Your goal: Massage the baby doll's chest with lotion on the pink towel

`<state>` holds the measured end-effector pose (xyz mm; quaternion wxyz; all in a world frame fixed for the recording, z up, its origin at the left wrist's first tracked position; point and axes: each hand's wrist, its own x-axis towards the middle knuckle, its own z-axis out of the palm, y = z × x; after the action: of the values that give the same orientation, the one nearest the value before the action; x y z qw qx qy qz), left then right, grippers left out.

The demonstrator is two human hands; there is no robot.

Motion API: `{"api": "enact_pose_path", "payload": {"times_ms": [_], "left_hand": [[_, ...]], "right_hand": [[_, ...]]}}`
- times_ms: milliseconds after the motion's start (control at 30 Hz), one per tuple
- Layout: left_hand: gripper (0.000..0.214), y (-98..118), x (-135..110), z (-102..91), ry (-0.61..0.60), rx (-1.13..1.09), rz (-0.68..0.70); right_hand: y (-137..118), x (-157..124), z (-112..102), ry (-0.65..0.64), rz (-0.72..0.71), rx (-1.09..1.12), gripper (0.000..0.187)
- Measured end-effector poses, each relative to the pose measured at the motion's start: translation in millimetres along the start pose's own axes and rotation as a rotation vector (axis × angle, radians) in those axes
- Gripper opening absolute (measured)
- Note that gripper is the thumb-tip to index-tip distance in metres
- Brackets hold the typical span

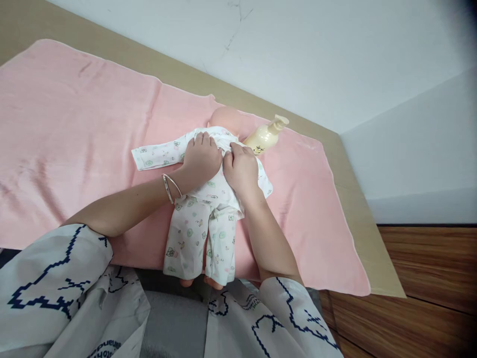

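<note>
A baby doll point(225, 118) lies on the pink blanket, its bare head away from me and its feet at the table's near edge. It wears a white printed shirt point(160, 154) and matching trousers point(188, 238). Both my hands are at the upper part of the shirt. My left hand point(203, 158) is curled over the cloth near the collar, its thumb mostly hidden. Close beside it, my right hand point(241, 170) pinches the shirt's middle between thumb and forefinger. Whatever lies under the fingers is hidden.
A pale yellow pump bottle point(263, 138) lies tilted beside the doll's head, to the right. The pink blanket point(93, 124) covers most of the wooden table point(357, 214). A white wall point(305, 64) rises behind, and brown wood flooring point(428, 268) shows at the right.
</note>
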<state>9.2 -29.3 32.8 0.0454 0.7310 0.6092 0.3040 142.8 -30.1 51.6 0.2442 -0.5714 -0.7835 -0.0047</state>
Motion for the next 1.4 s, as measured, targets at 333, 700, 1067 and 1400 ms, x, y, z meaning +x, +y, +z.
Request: {"api": "enact_pose_path", "payload": {"times_ms": [333, 700, 1067, 1400], "left_hand": [[0.051, 1, 0, -0.7, -0.023, 0.003, -0.014], [0.047, -2, -2, 9.8, 0.059, -0.043, -0.002], [0.050, 3, -4, 0.7, -0.005, 0.041, 0.011], [0.049, 4, -4, -2.5, -0.042, 0.003, 0.050]], "right_hand": [[-1, 1, -1, -0.042, 0.001, 0.019, 0.047], [-1, 2, -2, -0.084, 0.002, 0.038, 0.053], [14, 8, 9, -0.098, -0.023, 0.100, 0.054], [23, 13, 11, -0.172, -0.062, 0.175, 0.055]]}}
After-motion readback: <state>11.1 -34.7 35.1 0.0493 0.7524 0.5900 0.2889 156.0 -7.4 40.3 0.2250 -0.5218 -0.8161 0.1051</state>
